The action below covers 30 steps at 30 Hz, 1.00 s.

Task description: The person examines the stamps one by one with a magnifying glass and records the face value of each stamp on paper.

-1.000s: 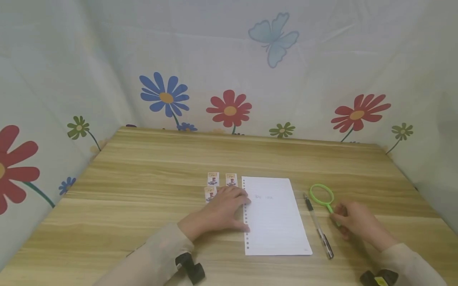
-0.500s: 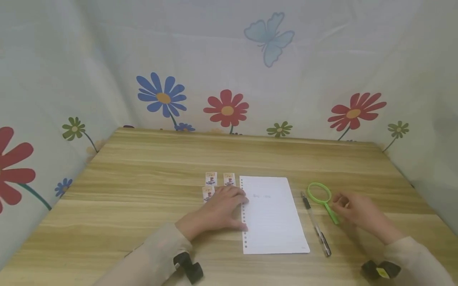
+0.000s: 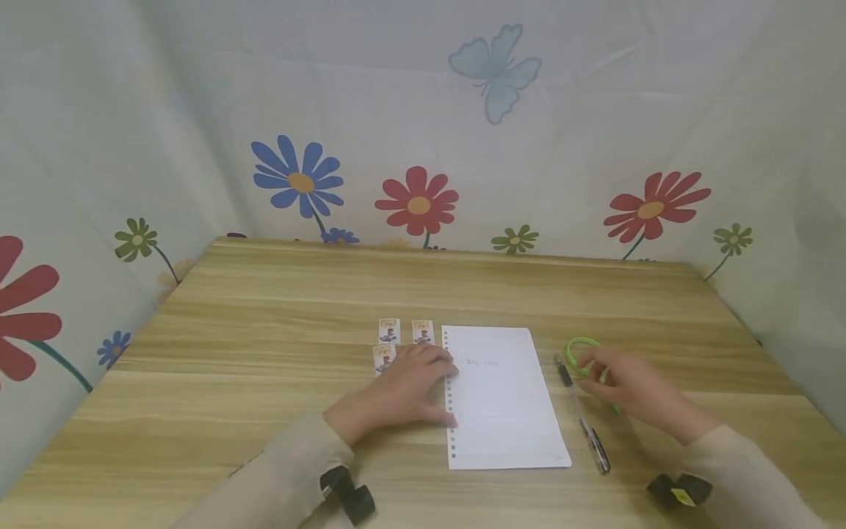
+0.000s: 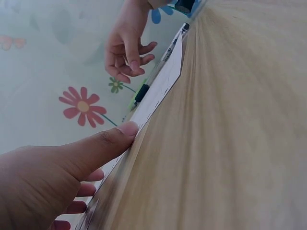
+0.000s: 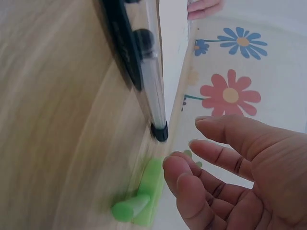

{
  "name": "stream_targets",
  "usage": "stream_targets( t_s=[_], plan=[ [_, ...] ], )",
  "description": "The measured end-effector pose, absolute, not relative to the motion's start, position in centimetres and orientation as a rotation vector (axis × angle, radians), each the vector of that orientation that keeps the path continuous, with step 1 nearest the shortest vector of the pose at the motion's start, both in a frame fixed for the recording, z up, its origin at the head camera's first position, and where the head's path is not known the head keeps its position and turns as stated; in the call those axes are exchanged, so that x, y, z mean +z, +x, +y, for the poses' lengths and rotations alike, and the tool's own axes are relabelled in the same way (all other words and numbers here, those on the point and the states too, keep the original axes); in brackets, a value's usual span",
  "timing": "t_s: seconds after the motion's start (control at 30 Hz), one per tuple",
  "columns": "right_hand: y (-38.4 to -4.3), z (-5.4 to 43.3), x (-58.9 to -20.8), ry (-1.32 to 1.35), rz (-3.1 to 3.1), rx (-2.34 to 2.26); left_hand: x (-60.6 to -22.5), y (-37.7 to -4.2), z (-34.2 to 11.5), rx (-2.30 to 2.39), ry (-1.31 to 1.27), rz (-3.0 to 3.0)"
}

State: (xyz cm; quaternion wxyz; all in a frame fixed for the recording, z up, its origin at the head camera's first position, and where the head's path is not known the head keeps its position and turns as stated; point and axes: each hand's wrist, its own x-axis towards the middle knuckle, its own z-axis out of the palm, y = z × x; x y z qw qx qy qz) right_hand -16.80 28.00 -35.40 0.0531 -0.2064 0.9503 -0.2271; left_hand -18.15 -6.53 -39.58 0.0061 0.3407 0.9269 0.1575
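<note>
My left hand [image 3: 410, 386] rests with relaxed fingers along the punched left edge of a lined sheet of paper [image 3: 505, 419], its thumb on that edge in the left wrist view. Faint handwriting shows near the top of the sheet. A clear pen with black ends [image 3: 581, 417] lies right of the paper. Above the green magnifying glass [image 3: 580, 341] hovers my right hand [image 3: 628, 386], fingers loosely bent and nothing between them; it hides most of the lens and handle. In the right wrist view the glass's green handle [image 5: 128, 209] lies below the fingertips.
Three small picture stamps lie left of the sheet: one at the back left [image 3: 390, 330], one at the back right [image 3: 423, 332], and a front one [image 3: 385, 358] partly behind the left hand. A flower-printed curtain [image 3: 370, 95] surrounds the wooden table [image 3: 264, 330].
My right hand has let go of the magnifying glass handle, lifted off, then moved left over the glass toward the pen. The left hand and paper have stayed put.
</note>
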Motion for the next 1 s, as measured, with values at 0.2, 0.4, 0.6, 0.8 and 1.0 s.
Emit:
stream_targets(
  t_s=[0.2, 0.4, 0.6, 0.8, 1.0],
  plan=[
    [-16.9, 27.5, -35.6, -0.682, 2.909, -0.628, -39.5, -18.1, -6.5, 0.504, 1.068, 2.897],
    [-16.9, 27.1, -35.7, -0.704, 2.895, -0.623, -39.5, -18.1, -6.5, 0.504, 1.061, 2.893],
    [-17.1, 27.0, -36.2, -0.754, 2.877, -0.585, -39.5, -18.1, -6.6, 0.493, 1.065, 2.898],
    [-17.1, 26.8, -36.7, -0.777, 2.808, -0.608, -39.5, -18.1, -6.5, 0.483, 1.05, 2.895],
    [-17.2, 26.3, -36.8, -0.759, 2.769, -0.635, -39.4, -18.0, -6.6, 0.488, 1.043, 2.892]
  ],
)
